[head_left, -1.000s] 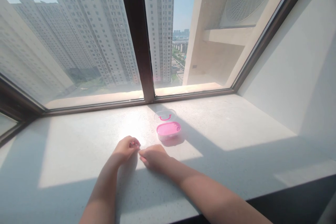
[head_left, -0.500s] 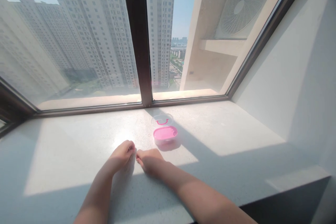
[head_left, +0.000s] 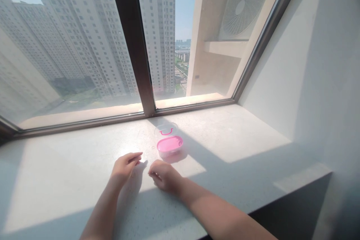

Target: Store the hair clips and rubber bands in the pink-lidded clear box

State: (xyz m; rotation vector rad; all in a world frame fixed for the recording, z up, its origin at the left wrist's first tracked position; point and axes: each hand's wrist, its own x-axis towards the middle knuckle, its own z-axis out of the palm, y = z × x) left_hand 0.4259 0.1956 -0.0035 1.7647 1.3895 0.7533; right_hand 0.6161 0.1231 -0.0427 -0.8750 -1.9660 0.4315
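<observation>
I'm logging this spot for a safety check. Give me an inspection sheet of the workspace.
Surface: pale speckled windowsill, part sun, part shadow.
Job's things: small pink box, open, clear lid behind it toward the glass.
Clutter: nothing seen.
Hands: left hand with fingers stretched, nothing seen in its grip; right hand curled on the sill, grip hidden.
Cables: nothing seen.
Surroundings: dark window frame, tower blocks outside, fan unit, white wall at right.
</observation>
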